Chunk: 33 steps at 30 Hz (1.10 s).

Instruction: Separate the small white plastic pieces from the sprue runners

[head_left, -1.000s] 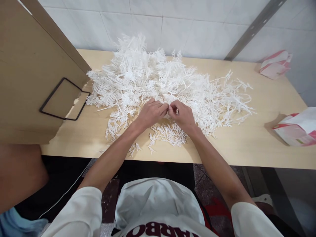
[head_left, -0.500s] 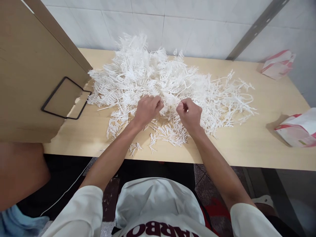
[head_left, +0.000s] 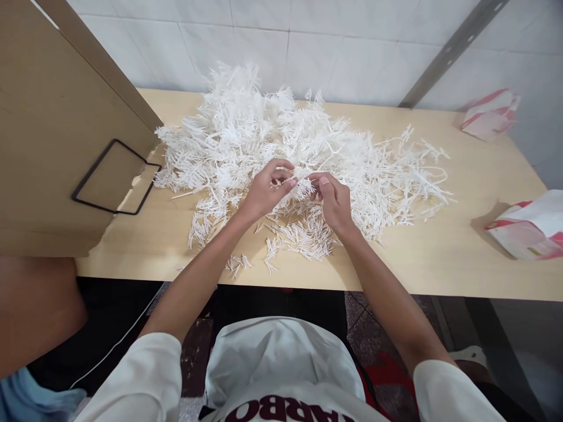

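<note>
A large heap of white branched plastic sprigs (head_left: 246, 129) spreads over the wooden table (head_left: 448, 258). Over the front of the heap, my left hand (head_left: 270, 186) pinches a white sprig (head_left: 304, 186) between thumb and fingertips, its other fingers curled. From the other side my right hand (head_left: 334, 199) grips the same sprig with thumb and index finger. The two hands are close together, with the sprig's thin prongs showing between them. Below my hands lies a scatter of small loose white pieces (head_left: 308, 237).
A cardboard panel (head_left: 53, 129) with a black wire loop (head_left: 116, 176) stands at the left. On the right are two red-and-white paper packets, one at the back (head_left: 490, 114) and one nearer (head_left: 530, 228). Tiled wall (head_left: 352, 64) closes the back; another person's limb (head_left: 39, 310) is at lower left.
My hands have gone from closed fists set apart to fingertips brought close together, with a sprig now visible between them. The view has shifted slightly.
</note>
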Each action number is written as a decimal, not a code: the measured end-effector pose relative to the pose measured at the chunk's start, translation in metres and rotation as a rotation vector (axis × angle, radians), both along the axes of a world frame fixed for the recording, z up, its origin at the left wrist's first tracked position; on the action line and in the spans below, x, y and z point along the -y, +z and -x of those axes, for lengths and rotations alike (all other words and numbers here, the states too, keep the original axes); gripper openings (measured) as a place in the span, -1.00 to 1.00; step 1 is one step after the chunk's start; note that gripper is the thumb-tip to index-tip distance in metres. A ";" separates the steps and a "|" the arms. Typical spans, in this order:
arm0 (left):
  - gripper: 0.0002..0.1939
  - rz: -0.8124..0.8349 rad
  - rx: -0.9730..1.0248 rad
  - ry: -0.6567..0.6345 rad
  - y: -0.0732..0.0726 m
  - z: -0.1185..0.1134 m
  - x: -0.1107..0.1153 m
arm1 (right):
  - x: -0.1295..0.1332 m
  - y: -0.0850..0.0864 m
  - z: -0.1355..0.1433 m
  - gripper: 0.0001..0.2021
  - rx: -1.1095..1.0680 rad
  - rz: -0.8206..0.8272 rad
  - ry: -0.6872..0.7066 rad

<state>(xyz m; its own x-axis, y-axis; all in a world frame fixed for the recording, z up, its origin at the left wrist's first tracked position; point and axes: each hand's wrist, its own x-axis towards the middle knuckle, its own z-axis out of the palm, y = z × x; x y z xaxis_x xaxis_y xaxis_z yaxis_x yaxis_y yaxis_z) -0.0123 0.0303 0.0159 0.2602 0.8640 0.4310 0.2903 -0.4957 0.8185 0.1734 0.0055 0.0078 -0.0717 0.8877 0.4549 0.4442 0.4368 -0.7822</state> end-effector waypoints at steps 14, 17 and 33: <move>-0.70 0.095 -0.073 -0.086 0.001 0.001 0.001 | 0.000 -0.006 0.006 -0.79 0.275 -0.301 -0.102; -0.75 0.022 -0.195 -0.151 0.001 0.002 0.001 | -0.002 -0.012 0.006 -0.81 0.371 -0.397 -0.124; -0.84 -0.040 -0.244 0.021 -0.006 -0.005 0.009 | -0.001 -0.002 0.004 -0.70 0.095 -0.154 -0.141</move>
